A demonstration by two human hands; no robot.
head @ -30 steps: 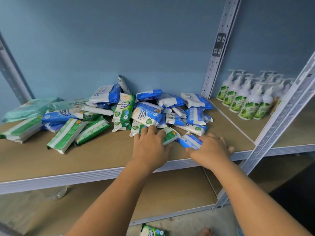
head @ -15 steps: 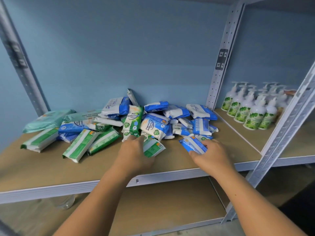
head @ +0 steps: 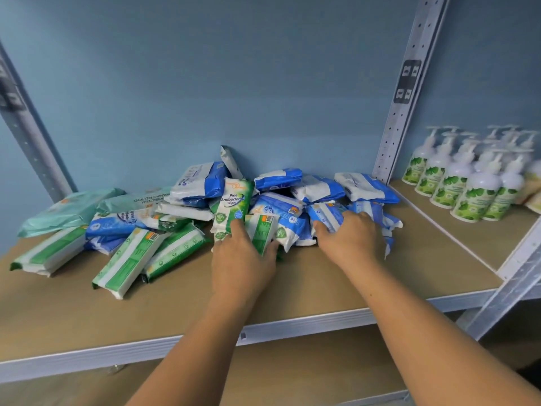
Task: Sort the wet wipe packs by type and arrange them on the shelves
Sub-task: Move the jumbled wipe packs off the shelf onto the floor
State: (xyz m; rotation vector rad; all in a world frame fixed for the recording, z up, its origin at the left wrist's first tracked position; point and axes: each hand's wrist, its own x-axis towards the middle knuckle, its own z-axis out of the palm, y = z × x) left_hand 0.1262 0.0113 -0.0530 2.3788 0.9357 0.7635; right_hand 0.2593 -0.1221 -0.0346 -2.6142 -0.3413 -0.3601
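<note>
A mixed heap of wet wipe packs lies on the wooden shelf (head: pixel 307 291) against the blue wall. Blue-and-white packs (head: pixel 366 187) pile up at the right, green-and-white packs (head: pixel 128 259) lie flat at the left, and teal packs (head: pixel 67 209) sit at the far left. My left hand (head: pixel 243 256) grips a small green-and-white pack (head: pixel 262 230) at the front of the heap, just below an upright "Pine Antibacterial" pack (head: pixel 232 206). My right hand (head: pixel 348 238) grips a small blue-and-white pack (head: pixel 326 216) in the blue pile.
White pump bottles with green leaf labels (head: pixel 465 183) stand in rows on the neighbouring shelf at the right. A perforated metal upright (head: pixel 401 112) separates the two bays. Another upright (head: pixel 26 133) stands at the left. A lower shelf (head: pixel 292 373) shows beneath my arms.
Both hands have moved forward from the shelf's front edge into the heap, carrying the green pack and the blue pack back among the others. The camera has moved closer.
</note>
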